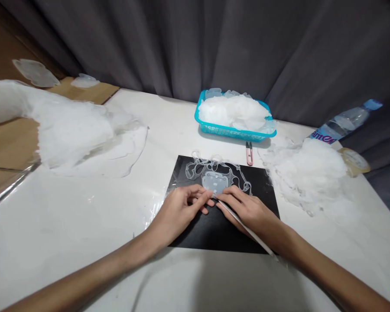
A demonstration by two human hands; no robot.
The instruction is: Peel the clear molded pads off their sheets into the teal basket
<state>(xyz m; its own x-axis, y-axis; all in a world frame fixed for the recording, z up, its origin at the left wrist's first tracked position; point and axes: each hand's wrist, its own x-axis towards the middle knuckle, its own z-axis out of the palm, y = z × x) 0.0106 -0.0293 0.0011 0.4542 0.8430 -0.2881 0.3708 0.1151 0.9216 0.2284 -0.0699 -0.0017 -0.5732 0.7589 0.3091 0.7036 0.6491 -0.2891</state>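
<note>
A translucent, rounded, flat piece (215, 181) with small holes or bumps lies on a black mat (195, 234). Thin, clear, looping strips (245, 180) surround its far side. At the near edge of this piece, my left hand (190, 203) is closed, with thumb and fingertips pinched together on it. My right hand (247, 210) is closed around a slim white stick (253, 236), whose tip reaches the same edge close to my left fingertips. The exact contact under the fingertips is hidden.
Behind the mat stands a blue basket (235, 132) heaped with white translucent pieces. Pink-handled thread snips (249, 154) lie before it. To the right are a white pile (312, 169), a water bottle (344, 121) and a tape roll (355, 161). Another white heap (74, 130) spills over the left side.
</note>
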